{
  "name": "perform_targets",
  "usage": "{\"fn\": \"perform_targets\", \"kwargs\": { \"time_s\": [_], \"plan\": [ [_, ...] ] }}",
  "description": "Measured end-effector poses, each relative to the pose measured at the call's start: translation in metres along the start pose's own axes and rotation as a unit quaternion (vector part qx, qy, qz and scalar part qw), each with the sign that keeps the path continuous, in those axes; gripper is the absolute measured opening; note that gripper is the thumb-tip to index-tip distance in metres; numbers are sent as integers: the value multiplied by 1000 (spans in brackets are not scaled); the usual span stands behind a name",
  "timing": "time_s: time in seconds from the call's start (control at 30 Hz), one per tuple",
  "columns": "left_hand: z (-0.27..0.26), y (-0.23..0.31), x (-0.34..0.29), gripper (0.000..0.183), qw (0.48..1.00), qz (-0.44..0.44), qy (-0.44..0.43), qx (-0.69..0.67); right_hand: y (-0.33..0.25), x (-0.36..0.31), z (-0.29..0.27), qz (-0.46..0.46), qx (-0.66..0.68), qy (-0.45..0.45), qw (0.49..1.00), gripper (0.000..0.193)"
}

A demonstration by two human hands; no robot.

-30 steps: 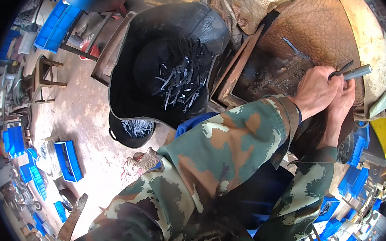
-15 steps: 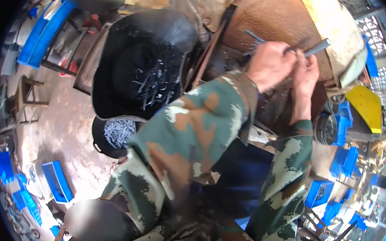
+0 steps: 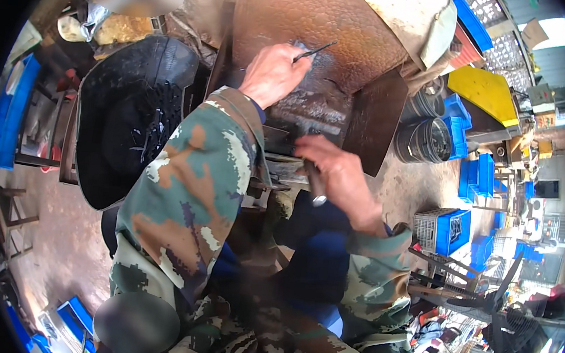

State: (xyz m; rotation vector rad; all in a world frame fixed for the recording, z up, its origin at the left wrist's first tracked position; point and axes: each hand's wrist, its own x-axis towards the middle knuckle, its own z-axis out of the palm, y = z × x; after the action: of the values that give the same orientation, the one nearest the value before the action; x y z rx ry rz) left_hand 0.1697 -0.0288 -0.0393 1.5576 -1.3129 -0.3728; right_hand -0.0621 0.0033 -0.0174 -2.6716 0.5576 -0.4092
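**Gripping a thin rod in the left hand, a short tool in the right**

Clenches a thin dark rod (image 3: 323, 48) in the left hand (image 3: 274, 75), with fingers folded down and the back of the hand turned up. Points the free end of the rod toward two o'clock, well apart from the right hand (image 3: 340, 175). Reaches, on this side, in front of a brown textured sheet (image 3: 310, 11) at one o'clock; cannot tell whether touching it.

Curls the right hand, at five o'clock from the left, around a short cylindrical tool (image 3: 316, 185). Slants the tool toward seven o'clock, with a bright metal end jutting out below the fingers. Stretches the upper fingers toward ten o'clock, somewhat blurred; cannot tell whether brushing anything beneath.

Near the right hand, at one o'clock, a dark upright panel (image 3: 376, 124); farther out, at two o'clock, black buckets (image 3: 410, 142) and a yellow panel (image 3: 481, 93). At eight o'clock from the left hand, a black tub (image 3: 101, 137) with slim dark strips (image 3: 157, 115) inside.
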Motion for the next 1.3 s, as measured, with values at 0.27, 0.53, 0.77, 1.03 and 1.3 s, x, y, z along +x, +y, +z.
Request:
{"fn": "perform_targets", "kwargs": {
  "time_s": [0.27, 0.53, 0.77, 1.03, 1.3],
  "plan": [
    [-5, -15, -11, 27, 958, -66, -195, 199, 11, -6, 3, 47, 68, -57, 995, 34],
    [1, -58, -4, 20, 963, -40, -241, 117, 23, 27, -6, 222, 177, 43, 958, 26],
    [7, -26, 15, 24, 969, -86, -204, -112, 49, 48, -17, 337, 356, 145, 859, 38],
    [-6, 31, -12, 21, 886, -223, -253, -319, 36, 71, -1, 255, 592, 228, 730, 21],
    [3, -24, 6, 33, 976, -145, -155, -57, 39, 60, -18, 293, 581, 254, 716, 16]
  ]
}}
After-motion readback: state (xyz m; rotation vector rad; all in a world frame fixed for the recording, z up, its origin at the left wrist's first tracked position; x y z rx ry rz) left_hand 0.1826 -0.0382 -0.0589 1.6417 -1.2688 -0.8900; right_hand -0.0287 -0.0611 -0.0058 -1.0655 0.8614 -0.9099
